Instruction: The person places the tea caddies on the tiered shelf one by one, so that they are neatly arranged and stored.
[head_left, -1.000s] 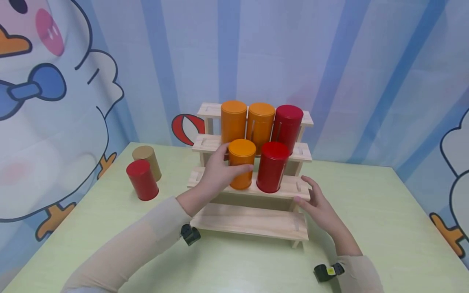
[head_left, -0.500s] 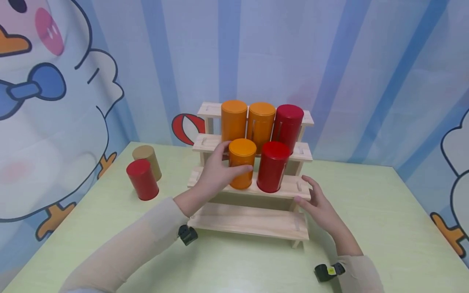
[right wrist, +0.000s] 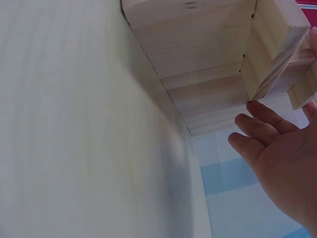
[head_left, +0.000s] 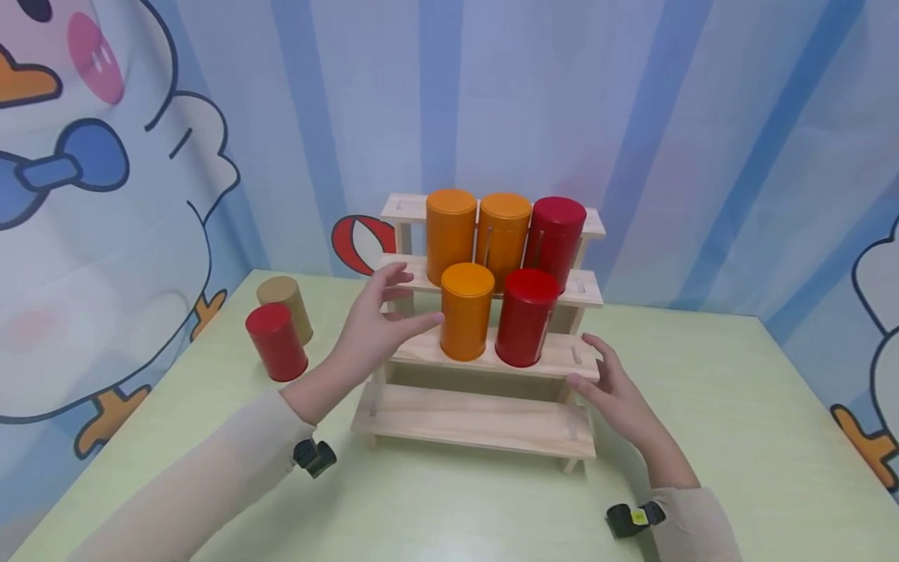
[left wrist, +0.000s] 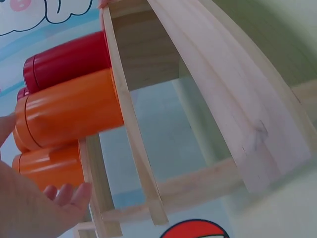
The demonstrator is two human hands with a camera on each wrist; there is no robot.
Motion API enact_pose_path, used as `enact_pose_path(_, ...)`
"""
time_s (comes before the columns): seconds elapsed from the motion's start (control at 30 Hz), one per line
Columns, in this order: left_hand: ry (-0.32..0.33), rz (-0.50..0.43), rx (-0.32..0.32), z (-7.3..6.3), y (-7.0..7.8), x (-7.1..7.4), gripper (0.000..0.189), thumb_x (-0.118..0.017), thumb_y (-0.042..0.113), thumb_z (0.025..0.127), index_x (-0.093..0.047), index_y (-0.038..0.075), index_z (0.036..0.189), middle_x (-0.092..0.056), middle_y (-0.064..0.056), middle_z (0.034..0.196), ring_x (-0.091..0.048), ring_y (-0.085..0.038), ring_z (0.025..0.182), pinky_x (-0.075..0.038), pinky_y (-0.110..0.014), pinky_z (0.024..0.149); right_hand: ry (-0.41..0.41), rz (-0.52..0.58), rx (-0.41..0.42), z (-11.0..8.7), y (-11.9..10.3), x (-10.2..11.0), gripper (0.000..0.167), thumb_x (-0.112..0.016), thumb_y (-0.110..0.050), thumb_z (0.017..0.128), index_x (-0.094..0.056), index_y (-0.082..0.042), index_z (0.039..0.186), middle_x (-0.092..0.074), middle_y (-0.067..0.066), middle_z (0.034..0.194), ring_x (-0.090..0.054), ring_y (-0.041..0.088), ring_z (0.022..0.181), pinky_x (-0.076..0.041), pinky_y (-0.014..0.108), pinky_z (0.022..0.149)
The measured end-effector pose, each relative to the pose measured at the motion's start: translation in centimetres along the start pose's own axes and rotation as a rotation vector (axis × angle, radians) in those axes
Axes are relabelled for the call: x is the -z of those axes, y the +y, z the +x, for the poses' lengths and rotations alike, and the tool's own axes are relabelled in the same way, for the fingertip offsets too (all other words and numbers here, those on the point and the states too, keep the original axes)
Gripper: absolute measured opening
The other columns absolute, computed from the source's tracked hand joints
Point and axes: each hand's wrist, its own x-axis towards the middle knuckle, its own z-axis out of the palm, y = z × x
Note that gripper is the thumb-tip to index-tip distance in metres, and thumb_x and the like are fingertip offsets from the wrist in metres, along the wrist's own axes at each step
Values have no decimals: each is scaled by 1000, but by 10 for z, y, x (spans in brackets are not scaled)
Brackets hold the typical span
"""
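A stepped wooden rack stands on the table. On its second step from the bottom, an orange canister and a red canister stand upright, side by side. My left hand is just left of the orange canister, fingers spread and holding nothing; its thumb tip is close to the canister's side. My right hand grips the right end of that same step between thumb and fingers. In the right wrist view, the lower fingers reach toward the rack's wooden side.
Two more orange canisters and a dark red canister stand one step higher. A red canister and a tan canister are on the table at left. A printed curtain hangs behind.
My left hand has let go of the orange canister and moved left, its fingers opening. The canister stays on the step. My right hand keeps its place at the rack's end.
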Motion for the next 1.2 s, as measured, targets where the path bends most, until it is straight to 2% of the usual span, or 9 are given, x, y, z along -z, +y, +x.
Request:
enact_pose_path(0.37, 94, 106, -94, -5, -14, 39, 78, -78, 24, 82, -33, 13, 146, -45, -8, 141, -44, -25, 129, -42, -46, 104, -4, -2, -15, 0, -1, 1, 79, -58, -30, 97, -6, -17, 154, -22, 28, 153, -34, 50, 134, -36, 62, 103)
enact_pose_path(0.63, 202, 226, -113, -10, -38, 65, 80, -76, 29, 83, -32, 10, 147, -43, -11, 144, -42, -29, 132, -37, -52, 107, -7, 9, 3, 1, 1, 1, 77, -57, -27, 98, -6, -15, 154, -24, 30, 152, -37, 50, 132, -36, 61, 103)
enact_pose_path(0.73, 236, 258, -98, -12, -47, 75, 82, -76, 30, 84, -30, 9, 148, -42, -12, 145, -39, -29, 134, -34, -54, 109, -8, 10, -2, 1, 0, 1, 77, -57, -28, 97, -6, -16, 154, -23, 30, 153, -36, 50, 133, -36, 61, 103)
enact_pose_path(0.87, 274, 280, -45, -13, -57, 87, 86, -74, 35, 84, -26, 11, 151, -39, -12, 148, -35, -30, 137, -32, -56, 109, -10, 11, -3, 1, 0, 0, 77, -57, -28, 98, -6, -15, 154, -23, 30, 153, -37, 50, 132, -36, 61, 102)
enact_pose_path(1.07, 337, 294, 27, -16, -72, 99, 86, -72, 36, 86, -22, 15, 152, -34, -11, 152, -31, -33, 138, -38, -61, 102, -7, 12, 2, 1, -1, 0, 77, -57, -27, 98, -6, -15, 154, -23, 30, 152, -38, 49, 132, -36, 60, 103)
enact_pose_path(1.2, 385, 283, 78, -17, -80, 104, 87, -72, 32, 86, -19, 16, 153, -30, -10, 153, -30, -33, 139, -44, -60, 97, -5, 5, -7, 1, -1, 0, 78, -57, -29, 97, -6, -16, 154, -22, 28, 154, -35, 50, 134, -37, 60, 102)
